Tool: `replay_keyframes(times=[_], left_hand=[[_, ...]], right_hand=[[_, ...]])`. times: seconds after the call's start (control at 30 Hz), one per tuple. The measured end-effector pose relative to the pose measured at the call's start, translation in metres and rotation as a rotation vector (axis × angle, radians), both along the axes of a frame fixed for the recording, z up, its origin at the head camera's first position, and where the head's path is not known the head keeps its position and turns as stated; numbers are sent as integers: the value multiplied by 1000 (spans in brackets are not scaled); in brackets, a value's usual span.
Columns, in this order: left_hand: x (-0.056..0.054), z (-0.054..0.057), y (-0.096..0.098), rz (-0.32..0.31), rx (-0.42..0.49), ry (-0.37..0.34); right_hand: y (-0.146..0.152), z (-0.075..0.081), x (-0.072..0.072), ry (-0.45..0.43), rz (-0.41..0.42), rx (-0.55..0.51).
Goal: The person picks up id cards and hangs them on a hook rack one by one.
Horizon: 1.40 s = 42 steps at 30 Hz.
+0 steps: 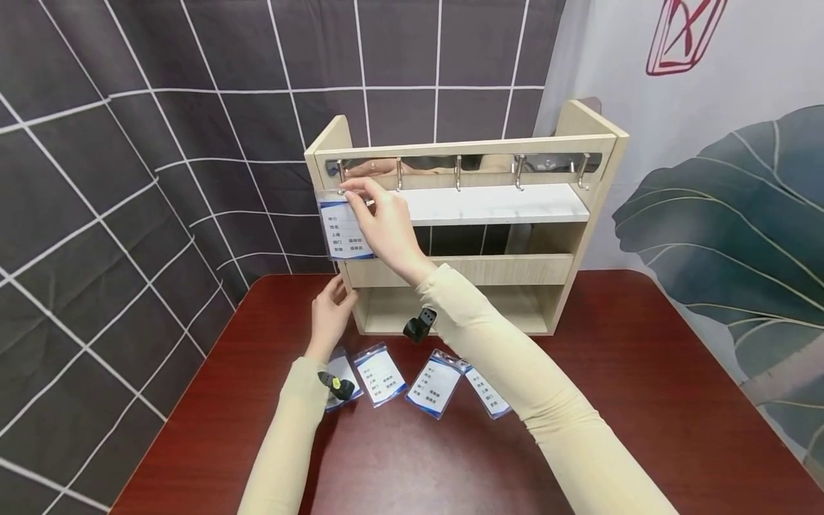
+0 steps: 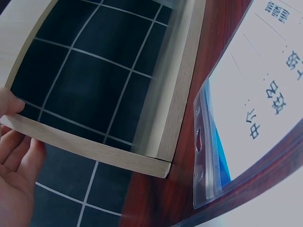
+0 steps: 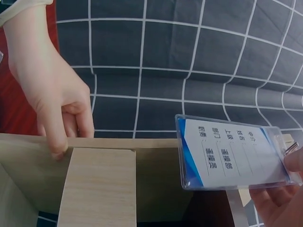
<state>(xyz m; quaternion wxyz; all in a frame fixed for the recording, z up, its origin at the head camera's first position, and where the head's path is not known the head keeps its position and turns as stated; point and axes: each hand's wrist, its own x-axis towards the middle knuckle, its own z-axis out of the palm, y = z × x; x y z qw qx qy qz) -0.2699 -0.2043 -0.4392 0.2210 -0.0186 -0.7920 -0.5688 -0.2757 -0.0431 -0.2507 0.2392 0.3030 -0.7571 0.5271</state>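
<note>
My right hand (image 1: 389,225) pinches the top edge of a clear ID badge holder (image 1: 346,232) with a white and blue card inside. The badge hangs upright at the left end of a wooden shelf rack (image 1: 463,270), its top right by the leftmost metal hook (image 1: 341,172). In the right wrist view, fingertips and a small piece of metal meet at the slotted end of the badge (image 3: 227,153). Lower down, my left hand (image 1: 331,315) holds the rack's left side panel (image 2: 94,147), thumb on one face and fingers on the other.
Several more badge holders (image 1: 380,373) lie on the red-brown table (image 1: 399,465) before the rack, one partly under the left wrist. More hooks (image 1: 458,173) line the metal strip to the right. A dark gridded cloth (image 1: 193,179) hangs behind and to the left.
</note>
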Motion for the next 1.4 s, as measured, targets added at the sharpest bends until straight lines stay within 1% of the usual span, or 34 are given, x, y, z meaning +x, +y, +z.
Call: replay_keyframes(times=[0.2,0.33,0.5,0.8,1.0,1.27,1.4], left_hand=[[0,-1,2,-8,19,10],[-2,-2,2,-13,23,14],[-5,-2,3,-22,25,24],[-3,-1,3,-24,21,8],[-3,-2,1,-27,27,-5],[-3,-3,-1,-18,27,-14],[-2,-2,-1,-9,28,-24]], right_hand=[[0,-2,-1,3,-7,16],[0,-1,0,-23,-27,24],[1,-3,1,-67,-40,-4],[4,-8,3,-123,-60,-36],[8,-14,4,-154,-48,-38],[17,-25,5,-134,-18,-30],[22,-28,7,-145,-14,-32]])
